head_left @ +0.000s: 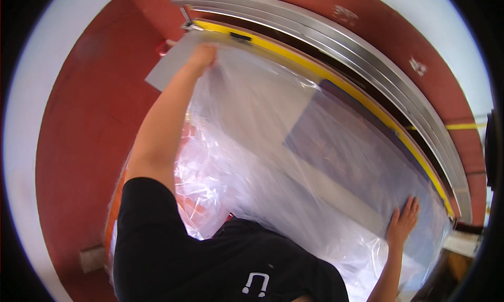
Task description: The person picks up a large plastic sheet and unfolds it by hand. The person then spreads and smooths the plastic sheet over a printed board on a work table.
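A large sheet of clear plastic film (247,139) lies over a long work surface, wrinkled and bunched toward my body. My left hand (203,54), arm stretched far out, is closed on the film's far left edge, above a pale grey board (165,65). My right hand (404,220) lies flat on the film at the right, fingers spread. Beneath the film there, a dark blue-grey rectangular panel (352,144) shows through.
A yellow strip (294,55) runs along the surface's far edge, with a ribbed silver metal rail (325,31) behind it. The floor (79,144) is red. A small brownish block (92,259) sits on it at the lower left.
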`<state>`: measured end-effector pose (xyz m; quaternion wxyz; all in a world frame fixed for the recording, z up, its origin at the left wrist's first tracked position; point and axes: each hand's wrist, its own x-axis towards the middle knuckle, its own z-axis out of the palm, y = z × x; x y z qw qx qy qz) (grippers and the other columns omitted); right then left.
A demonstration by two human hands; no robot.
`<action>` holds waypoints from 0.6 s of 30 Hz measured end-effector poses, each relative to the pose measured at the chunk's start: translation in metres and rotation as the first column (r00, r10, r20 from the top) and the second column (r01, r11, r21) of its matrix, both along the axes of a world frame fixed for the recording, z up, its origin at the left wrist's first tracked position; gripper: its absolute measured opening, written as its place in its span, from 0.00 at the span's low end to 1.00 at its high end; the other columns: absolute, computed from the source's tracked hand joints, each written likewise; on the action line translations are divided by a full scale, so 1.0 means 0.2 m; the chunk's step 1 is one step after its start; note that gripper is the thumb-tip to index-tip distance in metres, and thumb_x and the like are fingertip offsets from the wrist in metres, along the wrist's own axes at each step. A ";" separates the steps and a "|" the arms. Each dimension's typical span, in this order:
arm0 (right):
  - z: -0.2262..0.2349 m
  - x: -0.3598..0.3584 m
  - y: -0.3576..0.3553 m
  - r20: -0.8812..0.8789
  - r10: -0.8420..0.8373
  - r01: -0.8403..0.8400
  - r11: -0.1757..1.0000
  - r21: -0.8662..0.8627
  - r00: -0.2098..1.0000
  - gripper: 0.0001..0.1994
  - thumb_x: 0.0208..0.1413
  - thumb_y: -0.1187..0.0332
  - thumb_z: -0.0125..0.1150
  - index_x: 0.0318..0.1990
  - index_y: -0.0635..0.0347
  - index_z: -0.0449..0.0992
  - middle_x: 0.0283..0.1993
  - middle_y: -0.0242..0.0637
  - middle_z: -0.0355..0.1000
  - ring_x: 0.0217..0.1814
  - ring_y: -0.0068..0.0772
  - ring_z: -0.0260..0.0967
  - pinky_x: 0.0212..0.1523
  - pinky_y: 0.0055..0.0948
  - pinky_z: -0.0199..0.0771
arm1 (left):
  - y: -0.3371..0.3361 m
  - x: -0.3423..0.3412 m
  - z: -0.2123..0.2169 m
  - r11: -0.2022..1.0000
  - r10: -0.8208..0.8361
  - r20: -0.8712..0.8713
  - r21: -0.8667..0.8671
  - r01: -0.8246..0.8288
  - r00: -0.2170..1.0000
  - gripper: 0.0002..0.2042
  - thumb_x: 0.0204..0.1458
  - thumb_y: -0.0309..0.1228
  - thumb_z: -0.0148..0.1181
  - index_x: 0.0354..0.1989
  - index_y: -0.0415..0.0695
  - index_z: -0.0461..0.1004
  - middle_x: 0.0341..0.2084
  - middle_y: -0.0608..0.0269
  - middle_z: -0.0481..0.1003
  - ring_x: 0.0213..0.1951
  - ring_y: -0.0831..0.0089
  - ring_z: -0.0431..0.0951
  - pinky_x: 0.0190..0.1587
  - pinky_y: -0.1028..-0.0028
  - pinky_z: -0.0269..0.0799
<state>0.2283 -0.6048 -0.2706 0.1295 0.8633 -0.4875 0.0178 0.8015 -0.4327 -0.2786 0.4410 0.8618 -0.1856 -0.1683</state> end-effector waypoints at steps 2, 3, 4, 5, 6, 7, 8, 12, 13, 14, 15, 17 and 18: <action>0.00 0.00 0.06 0.015 0.069 -0.070 0.995 0.068 0.997 0.25 0.43 0.61 0.39 0.51 0.53 0.46 0.55 0.38 0.38 0.57 0.40 0.31 0.51 0.41 0.28 | 0.04 0.02 -0.11 0.883 -0.284 0.732 0.452 -0.129 0.619 0.11 0.42 0.33 0.38 0.23 0.39 0.65 0.24 0.49 0.67 0.28 0.57 0.67 0.30 0.65 0.62; 0.03 0.06 0.10 0.016 0.135 -0.136 0.981 0.138 0.991 0.25 0.42 0.62 0.40 0.51 0.53 0.45 0.55 0.38 0.38 0.57 0.41 0.31 0.51 0.41 0.29 | 0.10 0.08 -0.16 0.815 -0.317 0.704 0.545 -0.197 0.635 0.11 0.42 0.32 0.38 0.26 0.39 0.64 0.26 0.50 0.67 0.29 0.59 0.68 0.30 0.65 0.63; 0.02 0.10 0.10 0.023 0.186 -0.186 0.954 0.234 0.982 0.25 0.43 0.61 0.40 0.51 0.53 0.46 0.54 0.39 0.38 0.57 0.42 0.31 0.51 0.41 0.30 | 0.19 0.03 -0.14 0.678 -0.480 0.652 0.700 -0.223 0.587 0.10 0.42 0.32 0.37 0.28 0.39 0.63 0.26 0.50 0.67 0.30 0.59 0.68 0.31 0.66 0.63; 0.06 0.09 0.05 0.023 0.218 -0.214 0.927 0.308 0.976 0.25 0.43 0.61 0.40 0.50 0.54 0.46 0.54 0.40 0.39 0.56 0.43 0.32 0.51 0.42 0.32 | 0.17 -0.06 -0.08 0.666 -0.284 0.589 0.688 -0.287 0.756 0.11 0.43 0.32 0.36 0.32 0.39 0.60 0.28 0.50 0.66 0.30 0.58 0.67 0.30 0.66 0.64; 0.03 -0.05 -0.09 0.051 0.139 -0.147 0.962 0.229 0.989 0.24 0.44 0.59 0.39 0.50 0.54 0.46 0.53 0.40 0.41 0.56 0.43 0.33 0.50 0.43 0.33 | 0.25 0.03 -0.11 0.739 -0.302 0.656 0.620 -0.265 0.692 0.13 0.44 0.34 0.36 0.35 0.40 0.59 0.30 0.50 0.66 0.32 0.58 0.67 0.31 0.66 0.63; -0.01 -0.27 -0.26 0.083 0.067 -0.078 0.987 0.143 0.994 0.24 0.45 0.58 0.38 0.50 0.54 0.47 0.53 0.41 0.42 0.55 0.43 0.35 0.50 0.44 0.35 | 0.29 0.13 -0.15 0.777 -0.345 0.716 0.580 -0.243 0.607 0.14 0.44 0.36 0.36 0.36 0.40 0.58 0.31 0.51 0.65 0.33 0.58 0.66 0.32 0.66 0.62; 0.01 -0.47 -0.37 0.075 -0.173 0.161 0.976 0.147 0.982 0.24 0.45 0.56 0.37 0.50 0.55 0.48 0.52 0.41 0.43 0.55 0.42 0.37 0.50 0.42 0.37 | 0.32 0.21 -0.21 0.831 -0.336 0.804 0.499 -0.247 0.491 0.15 0.44 0.37 0.36 0.38 0.40 0.58 0.31 0.52 0.66 0.33 0.58 0.66 0.33 0.66 0.62; -0.13 -1.86 -0.59 -0.112 -0.532 0.544 0.818 0.187 0.839 0.29 0.45 0.51 0.34 0.48 0.67 0.48 0.49 0.51 0.47 0.53 0.45 0.40 0.51 0.31 0.40 | 0.16 0.04 -0.21 0.836 -0.219 0.690 0.497 -0.232 0.690 0.08 0.45 0.35 0.36 0.25 0.43 0.58 0.25 0.48 0.65 0.31 0.53 0.64 0.28 0.62 0.59; -0.15 -1.80 -0.59 -0.061 -0.839 0.810 0.500 0.307 0.541 0.28 0.45 0.50 0.34 0.49 0.62 0.47 0.51 0.47 0.45 0.54 0.43 0.40 0.51 0.31 0.40 | 0.21 0.04 -0.18 0.848 -0.209 0.717 0.472 -0.242 0.665 0.09 0.45 0.35 0.36 0.25 0.43 0.58 0.25 0.48 0.65 0.30 0.52 0.64 0.28 0.63 0.59; -0.05 -1.74 -0.57 -0.070 -0.827 0.796 0.510 0.327 0.558 0.28 0.45 0.50 0.34 0.49 0.62 0.47 0.51 0.47 0.45 0.54 0.43 0.40 0.51 0.31 0.40 | 0.28 0.06 -0.15 0.857 -0.193 0.744 0.445 -0.259 0.639 0.09 0.45 0.36 0.36 0.26 0.43 0.58 0.24 0.49 0.65 0.29 0.52 0.64 0.28 0.63 0.59; 0.03 -1.44 -0.53 -0.116 -0.842 0.845 0.505 0.178 0.527 0.28 0.45 0.49 0.33 0.50 0.57 0.46 0.52 0.44 0.44 0.54 0.42 0.39 0.51 0.33 0.40 | 0.30 0.07 -0.13 0.855 -0.199 0.750 0.448 -0.263 0.631 0.09 0.45 0.36 0.36 0.26 0.43 0.58 0.24 0.49 0.65 0.29 0.52 0.64 0.28 0.63 0.59; 0.02 -1.19 -0.63 -0.322 -0.349 0.387 0.920 0.060 0.880 0.25 0.44 0.47 0.31 0.51 0.44 0.45 0.54 0.35 0.41 0.55 0.40 0.37 0.50 0.39 0.38 | 0.28 0.09 -0.16 0.883 -0.181 0.749 0.409 -0.230 0.637 0.10 0.45 0.36 0.37 0.26 0.41 0.58 0.22 0.49 0.65 0.29 0.52 0.64 0.27 0.65 0.59; -0.08 -1.38 -0.70 -0.135 -0.461 0.468 0.884 0.018 0.877 0.25 0.44 0.48 0.31 0.51 0.42 0.45 0.54 0.35 0.41 0.55 0.40 0.37 0.50 0.40 0.38 | 0.25 0.09 -0.19 0.891 -0.175 0.743 0.398 -0.217 0.646 0.10 0.45 0.36 0.37 0.26 0.41 0.58 0.22 0.49 0.65 0.29 0.52 0.64 0.27 0.65 0.59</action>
